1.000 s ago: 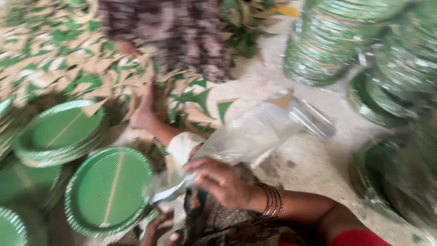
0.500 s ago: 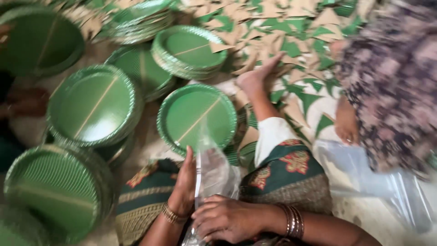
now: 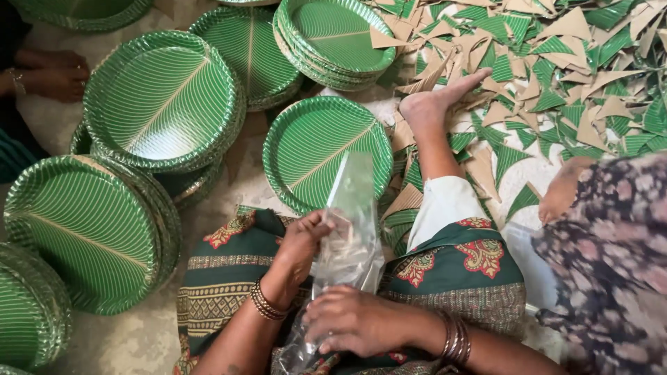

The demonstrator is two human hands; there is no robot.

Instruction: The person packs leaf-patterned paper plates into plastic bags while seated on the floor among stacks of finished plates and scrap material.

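I sit on the floor with a clear plastic bag (image 3: 349, 236) held upright over my lap. My left hand (image 3: 302, 243) pinches the bag's side near its middle. My right hand (image 3: 354, 321) grips the bag lower down, fingers curled around it. Just beyond the bag lies a small stack of green leaf-patterned paper plates (image 3: 316, 149). My foot (image 3: 434, 104) stretches out beside that stack.
More stacks of green plates (image 3: 156, 97) crowd the left and back. Green and brown paper offcuts (image 3: 556, 62) cover the floor at the right. A person in a floral garment (image 3: 611, 264) sits at the right. Another person's hand (image 3: 52, 73) rests at the far left.
The view has swung and steadied over my lap. Both hands have stayed on the bag, and the bag now stands more upright between them.
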